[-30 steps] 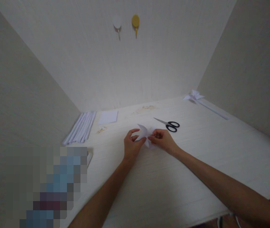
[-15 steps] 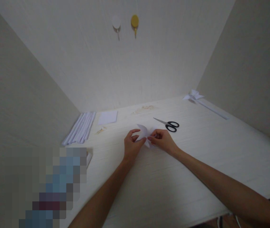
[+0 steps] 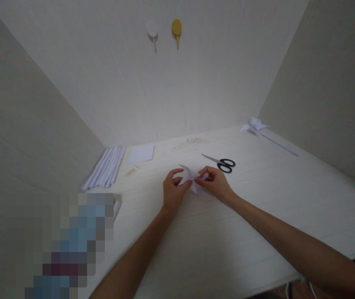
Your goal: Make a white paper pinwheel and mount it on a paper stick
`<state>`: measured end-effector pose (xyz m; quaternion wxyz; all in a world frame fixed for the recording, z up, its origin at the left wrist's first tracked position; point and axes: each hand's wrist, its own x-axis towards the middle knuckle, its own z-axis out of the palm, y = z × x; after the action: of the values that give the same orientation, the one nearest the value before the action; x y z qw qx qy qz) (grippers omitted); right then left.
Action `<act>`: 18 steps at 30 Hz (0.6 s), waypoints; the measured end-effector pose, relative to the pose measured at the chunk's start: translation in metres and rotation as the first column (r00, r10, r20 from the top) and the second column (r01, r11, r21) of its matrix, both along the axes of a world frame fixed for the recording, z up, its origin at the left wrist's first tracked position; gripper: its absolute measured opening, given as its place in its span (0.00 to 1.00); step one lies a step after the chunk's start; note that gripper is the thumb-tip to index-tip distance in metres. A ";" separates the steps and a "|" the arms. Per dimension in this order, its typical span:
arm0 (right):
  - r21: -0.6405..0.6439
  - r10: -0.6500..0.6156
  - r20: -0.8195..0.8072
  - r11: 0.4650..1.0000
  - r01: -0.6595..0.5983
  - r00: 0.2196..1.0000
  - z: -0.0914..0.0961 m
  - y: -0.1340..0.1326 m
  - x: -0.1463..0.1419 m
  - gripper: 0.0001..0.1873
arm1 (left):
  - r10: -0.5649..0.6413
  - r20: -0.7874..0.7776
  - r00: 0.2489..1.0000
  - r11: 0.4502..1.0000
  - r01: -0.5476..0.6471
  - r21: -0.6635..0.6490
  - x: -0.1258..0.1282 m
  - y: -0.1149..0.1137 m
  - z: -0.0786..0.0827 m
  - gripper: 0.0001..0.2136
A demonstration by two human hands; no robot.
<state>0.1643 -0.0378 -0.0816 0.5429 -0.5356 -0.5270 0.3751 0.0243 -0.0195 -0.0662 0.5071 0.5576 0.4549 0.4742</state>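
Observation:
Both hands hold a piece of white paper (image 3: 186, 174) with curved, bent-in flaps, low over the middle of the table. My left hand (image 3: 175, 189) grips its left side, thumb at the paper's centre and fingers curled behind. From the right, my right hand (image 3: 215, 182) pinches a flap near the centre between thumb and fingers. Just beyond my right hand lie scissors (image 3: 222, 162) with black handles, blades pointing left. At the far right corner rests a paper pinwheel (image 3: 254, 125) on a white paper stick (image 3: 280, 144).
Several rolled white paper sticks (image 3: 104, 168) lie at the left wall, beside a square paper sheet (image 3: 141, 153). Small pale yellowish bits (image 3: 133, 170) lie near them. A white hook (image 3: 152, 29) and a yellow hook (image 3: 176, 28) hang on the back wall. The lower left is pixelated.
The flap at my right fingers has been drawn in toward the centre, and the upper left flap curves more. Both hands have stayed nearly in place.

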 end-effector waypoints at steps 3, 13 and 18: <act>-0.015 -0.013 -0.039 1.000 0.013 0.999 0.001 0.000 0.000 0.11 | -0.014 0.018 1.000 1.000 0.015 -0.010 0.001 0.000 0.000 0.20; 0.042 -0.040 -0.057 0.998 0.043 0.998 0.004 -0.004 0.000 0.15 | -0.036 0.022 0.999 0.999 0.036 -0.025 0.002 -0.002 0.002 0.20; 0.049 -0.042 -0.070 0.998 0.045 0.997 0.007 -0.005 0.000 0.15 | -0.050 0.050 0.997 0.998 0.051 -0.027 0.002 -0.002 0.002 0.21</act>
<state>0.1645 -0.0430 -0.0750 0.5822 -0.5198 -0.5053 0.3682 0.0262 -0.0212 -0.0644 0.5380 0.5498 0.4347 0.4684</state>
